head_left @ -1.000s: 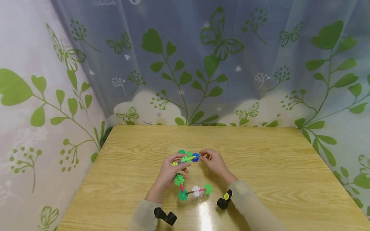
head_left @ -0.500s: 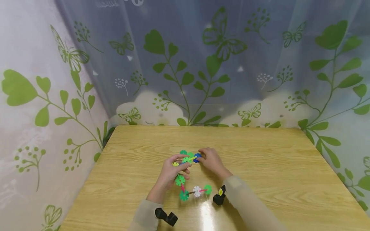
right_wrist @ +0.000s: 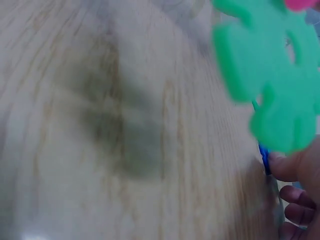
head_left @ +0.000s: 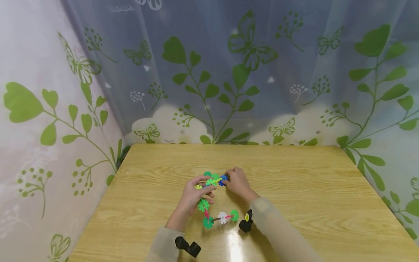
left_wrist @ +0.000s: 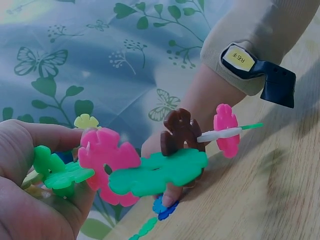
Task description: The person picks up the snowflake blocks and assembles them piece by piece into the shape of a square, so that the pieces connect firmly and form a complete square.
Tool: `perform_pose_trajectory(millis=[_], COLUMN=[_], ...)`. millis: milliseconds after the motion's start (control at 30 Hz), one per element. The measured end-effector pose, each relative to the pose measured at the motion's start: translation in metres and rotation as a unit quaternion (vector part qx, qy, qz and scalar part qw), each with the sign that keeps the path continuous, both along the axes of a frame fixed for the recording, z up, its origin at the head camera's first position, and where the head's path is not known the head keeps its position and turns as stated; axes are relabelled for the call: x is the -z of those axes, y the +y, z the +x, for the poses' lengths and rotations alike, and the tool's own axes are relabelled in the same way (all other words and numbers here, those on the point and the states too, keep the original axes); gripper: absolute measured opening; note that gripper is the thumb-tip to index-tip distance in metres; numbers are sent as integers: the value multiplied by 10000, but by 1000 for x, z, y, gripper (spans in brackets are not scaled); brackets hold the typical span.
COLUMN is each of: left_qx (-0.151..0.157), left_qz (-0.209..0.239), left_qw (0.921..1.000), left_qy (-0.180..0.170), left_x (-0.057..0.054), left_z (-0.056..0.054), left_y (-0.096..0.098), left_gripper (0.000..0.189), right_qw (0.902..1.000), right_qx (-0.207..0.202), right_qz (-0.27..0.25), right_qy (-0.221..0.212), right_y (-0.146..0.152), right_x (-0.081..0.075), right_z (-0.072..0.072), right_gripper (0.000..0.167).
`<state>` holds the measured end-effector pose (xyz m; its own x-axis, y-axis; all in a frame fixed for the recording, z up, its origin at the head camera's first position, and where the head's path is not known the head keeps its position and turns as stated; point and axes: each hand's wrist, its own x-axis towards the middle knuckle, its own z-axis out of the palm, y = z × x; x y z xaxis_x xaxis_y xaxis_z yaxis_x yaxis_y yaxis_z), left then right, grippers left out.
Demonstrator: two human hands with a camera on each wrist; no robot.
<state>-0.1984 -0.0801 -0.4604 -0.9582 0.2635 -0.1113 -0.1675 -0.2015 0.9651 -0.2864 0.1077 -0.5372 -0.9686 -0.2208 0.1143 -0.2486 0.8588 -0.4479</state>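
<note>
Chain of flower discs, held over a wood-grain table

Your table is pale yellow-brown, its grain running mostly side to side, with a bright glare near you. Behind its far edge hangs a grey-blue cloth printed with green leaves and butterflies, pale cloud shapes along the bottom; similar whitish cloth lines your left side.

Over the table's middle, your left hand holds the chain between thumb and fingers. Your right hand pinches a blue disc at the far end. Toward you, the chain drops from your left hand, then bends right through a white disc to a light green disc, casting a soft shadow on the wood. Black clips sit at both beige cuffs.
</note>
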Motion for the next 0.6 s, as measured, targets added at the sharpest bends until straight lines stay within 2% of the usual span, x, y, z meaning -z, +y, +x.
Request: perform_pose_trajectory(millis=[100, 233, 367, 533, 600], left_qx=[-21, -5, 3, -54, -57], left_qz=[-21, -16, -8, -58, -98], left_qw=[10000, 10000, 10000, 10000, 9999], left_qy=[-8, -3, -21, 8, 53], left_x=[-3, -1, 8, 21, 21], left_z=[1, 1, -4, -10, -9], left_y=[2, 2, 2, 2, 2], left_gripper=[41, 42, 44, 42, 42], right_qw=[9994, 9963, 9922, 9780, 9700], right_qx=[14, 27, 25, -181, -270], right_qz=[-306, -788, -1190, -2053, -2397], right_qy=[-164, -329, -366, -322, -282], right_y=[1, 3, 5, 9, 11], right_x=[-1, -1, -4, -11, -14], right_z=[1, 3, 8, 16, 19], right_gripper=[22, 16, 13, 14, 14])
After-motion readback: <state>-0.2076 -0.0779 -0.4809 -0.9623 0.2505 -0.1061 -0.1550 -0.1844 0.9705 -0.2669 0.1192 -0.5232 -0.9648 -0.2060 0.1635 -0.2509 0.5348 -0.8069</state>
